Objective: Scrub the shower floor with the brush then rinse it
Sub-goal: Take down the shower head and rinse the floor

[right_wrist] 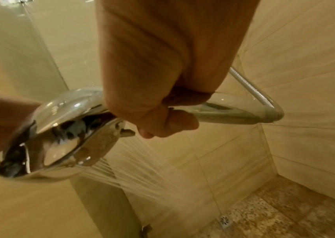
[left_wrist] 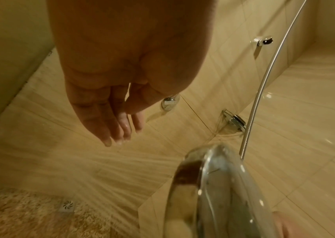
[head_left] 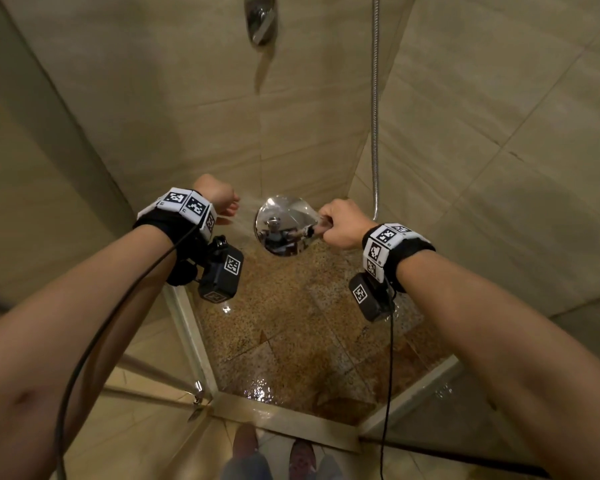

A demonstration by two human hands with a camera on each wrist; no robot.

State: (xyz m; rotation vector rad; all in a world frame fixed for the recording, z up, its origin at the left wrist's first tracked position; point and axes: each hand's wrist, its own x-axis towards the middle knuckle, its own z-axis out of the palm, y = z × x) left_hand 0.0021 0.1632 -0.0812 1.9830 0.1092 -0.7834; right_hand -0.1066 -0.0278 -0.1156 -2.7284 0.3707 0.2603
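Observation:
My right hand grips the handle of a chrome shower head, whose round back faces me. Water sprays from it toward the back wall and down to the speckled brown shower floor. My left hand hangs just left of the head, fingers straight and wet, holding nothing, at the edge of the spray. A metal hose runs up from the handle. No brush shows in any view.
Beige tiled walls close the stall on three sides. A chrome mixer handle sits on the back wall. A floor drain lies near the wall. A raised threshold and glass panels edge the front; my feet stand outside.

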